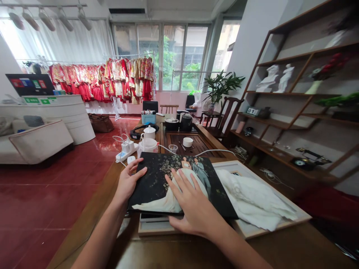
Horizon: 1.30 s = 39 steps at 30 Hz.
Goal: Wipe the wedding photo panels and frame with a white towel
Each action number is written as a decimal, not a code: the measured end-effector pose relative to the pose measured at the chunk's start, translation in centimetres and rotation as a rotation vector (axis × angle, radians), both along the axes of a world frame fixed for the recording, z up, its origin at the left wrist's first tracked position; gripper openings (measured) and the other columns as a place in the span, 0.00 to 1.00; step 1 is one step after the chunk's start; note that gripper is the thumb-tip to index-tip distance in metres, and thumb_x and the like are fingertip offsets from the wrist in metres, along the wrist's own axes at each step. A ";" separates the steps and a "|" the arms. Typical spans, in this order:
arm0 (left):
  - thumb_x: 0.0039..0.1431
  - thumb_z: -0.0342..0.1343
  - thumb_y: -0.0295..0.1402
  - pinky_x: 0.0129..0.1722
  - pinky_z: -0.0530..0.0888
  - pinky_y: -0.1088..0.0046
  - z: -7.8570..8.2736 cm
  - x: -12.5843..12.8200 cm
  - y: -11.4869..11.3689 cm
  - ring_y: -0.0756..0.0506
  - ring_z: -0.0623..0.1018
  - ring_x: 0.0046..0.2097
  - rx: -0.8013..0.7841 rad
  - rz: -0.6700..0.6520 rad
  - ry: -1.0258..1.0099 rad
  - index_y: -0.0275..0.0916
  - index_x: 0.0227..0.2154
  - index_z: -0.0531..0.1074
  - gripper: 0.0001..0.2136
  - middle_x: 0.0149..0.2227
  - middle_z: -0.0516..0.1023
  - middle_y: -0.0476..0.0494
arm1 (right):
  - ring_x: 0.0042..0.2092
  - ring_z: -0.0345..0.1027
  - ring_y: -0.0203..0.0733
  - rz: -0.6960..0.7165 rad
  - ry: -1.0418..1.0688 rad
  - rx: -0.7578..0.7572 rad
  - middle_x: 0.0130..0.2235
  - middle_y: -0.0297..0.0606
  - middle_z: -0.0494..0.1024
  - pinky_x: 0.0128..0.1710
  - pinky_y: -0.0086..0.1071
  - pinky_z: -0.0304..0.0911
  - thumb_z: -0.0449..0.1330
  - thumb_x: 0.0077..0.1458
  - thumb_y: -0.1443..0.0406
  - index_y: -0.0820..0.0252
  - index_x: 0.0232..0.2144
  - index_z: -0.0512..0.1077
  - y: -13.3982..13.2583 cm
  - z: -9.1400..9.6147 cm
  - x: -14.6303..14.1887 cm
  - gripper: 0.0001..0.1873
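Note:
A dark wedding photo board (157,175), printed with a couple in a white gown and a grey suit, lies in front of me, raised on light wooden frames. My left hand (127,181) grips its left edge, thumb on the top face near the far corner. Flat across the printed gown rests my right hand (193,200), its fingers spread and its thumb by the near edge. Part of a wooden frame (157,229) shows beneath the board. To the right, a crumpled white cloth (255,198) lies on another pale wooden frame (297,215).
Beyond the board stand a clear plastic container (147,145), a white lidded mug (149,131), a power strip (126,150) and a small white cup (187,142) on the tea tray (202,140). A white cable (215,150) crosses the table (98,209). Shelves (280,93) stand on the right.

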<state>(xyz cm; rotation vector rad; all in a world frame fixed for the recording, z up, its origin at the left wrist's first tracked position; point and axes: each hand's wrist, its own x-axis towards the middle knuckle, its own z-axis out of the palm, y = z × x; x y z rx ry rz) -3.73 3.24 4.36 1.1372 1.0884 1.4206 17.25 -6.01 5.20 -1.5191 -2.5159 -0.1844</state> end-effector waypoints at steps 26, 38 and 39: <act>0.38 0.72 0.30 0.37 0.78 0.68 0.3 -0.3 -0.2 0.44 0.81 0.33 -0.096 0.006 -0.203 0.38 0.51 0.69 0.33 0.33 0.81 0.45 | 0.65 0.38 0.67 0.061 -0.221 0.253 0.66 0.58 0.45 0.58 0.65 0.44 0.55 0.53 0.67 0.67 0.65 0.45 1.0 -0.8 -0.3 0.40; 0.42 0.68 0.34 0.39 0.77 0.68 0.7 0.8 -1.0 0.42 0.80 0.39 -0.106 -0.166 -0.290 0.38 0.50 0.70 0.28 0.43 0.79 0.41 | 0.64 0.41 0.71 0.155 -0.290 0.385 0.65 0.60 0.49 0.52 0.68 0.51 0.50 0.58 0.71 0.65 0.65 0.48 1.2 -0.3 1.3 0.33; 0.43 0.67 0.34 0.39 0.77 0.67 1.0 0.8 -1.3 0.41 0.80 0.39 -0.106 -0.195 -0.303 0.37 0.50 0.70 0.28 0.42 0.79 0.41 | 0.64 0.40 0.70 0.168 -0.289 0.381 0.65 0.60 0.49 0.53 0.68 0.51 0.50 0.58 0.71 0.65 0.65 0.48 1.1 0.1 1.5 0.33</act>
